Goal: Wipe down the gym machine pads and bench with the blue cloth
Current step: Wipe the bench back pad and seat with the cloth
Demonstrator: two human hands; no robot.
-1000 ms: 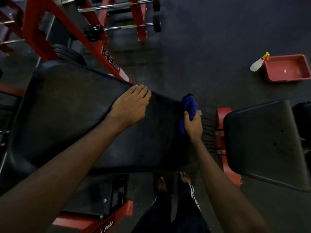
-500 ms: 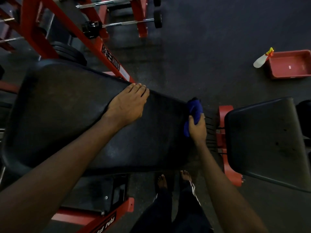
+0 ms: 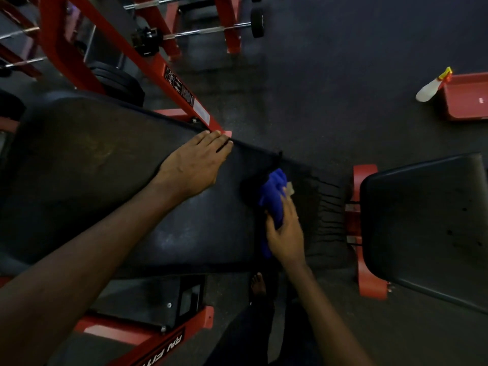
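Right now the person's right hand (image 3: pixel 286 231) is curled round a bunched, soft blue cloth (image 3: pixel 273 199), pressing it down onto the long black padded bench (image 3: pixel 105 180). Most of the cloth pokes out beyond the fingertips, and a tail of it trails back under the palm.

The left hand (image 3: pixel 195 167) lies flat and holds nothing. Its fingers are straight and together, with the tips at the bench's far edge, apart from the cloth.

What counts for the next stroke, I'd say, is that the bench's long axis runs leftward from the cloth hand, past the flat hand. The broad stretch of pad lies that way. Just to the right of the cloth hand the vinyl is cracked and the pad ends. Beyond a red steel bracket (image 3: pixel 365 233) sits a squarish black seat pad (image 3: pixel 427 228), which the right hand is nearer to.

The cloth hand is blurred, so its finger positions are unclear. The bench's left end and the seat pad's right side are cut off. In this dim light I cannot tell which parts have been wiped.
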